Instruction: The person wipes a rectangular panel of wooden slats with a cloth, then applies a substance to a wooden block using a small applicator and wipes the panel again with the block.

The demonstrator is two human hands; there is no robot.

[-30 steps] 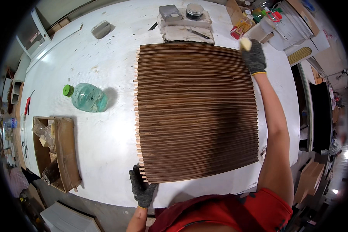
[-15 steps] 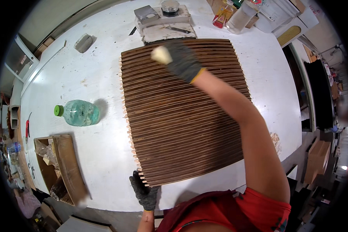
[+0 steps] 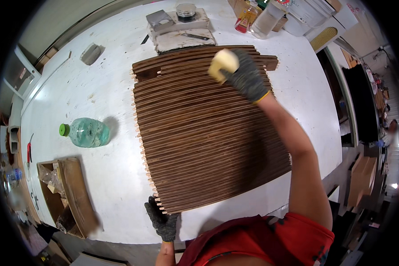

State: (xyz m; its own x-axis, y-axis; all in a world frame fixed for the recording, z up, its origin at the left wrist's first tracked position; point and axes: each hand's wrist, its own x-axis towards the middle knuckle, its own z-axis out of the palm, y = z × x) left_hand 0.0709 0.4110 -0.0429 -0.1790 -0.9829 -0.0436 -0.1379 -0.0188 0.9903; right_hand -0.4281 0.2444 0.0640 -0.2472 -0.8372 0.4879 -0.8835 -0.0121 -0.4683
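Dark brown wooden slats (image 3: 199, 137) lie side by side in a block on the white table, with pale pegs at their ends. My right hand (image 3: 246, 75), in a grey glove with a yellow cuff, grips a pale yellow pad (image 3: 223, 65) over the far right part of the slats; its exact kind is unclear. One slat (image 3: 270, 62) near the far edge sticks out to the right, leaving a gap at the left. My left hand (image 3: 163, 224), also gloved, rests against the near left corner with its fingers apart; some of it is hidden by the slats.
A green-capped bottle (image 3: 88, 132) lies on its side at the left, above an open cardboard box (image 3: 77, 195). Beyond the slats stands a stained block (image 3: 177, 41) carrying a knife, a jar and a grey block. Bottles (image 3: 268, 20) and a white tub (image 3: 303, 20) stand far right.
My right hand has moved to the right with the pad. A slat near the far edge has shifted rightward, out of line. My left hand stays at the near corner.
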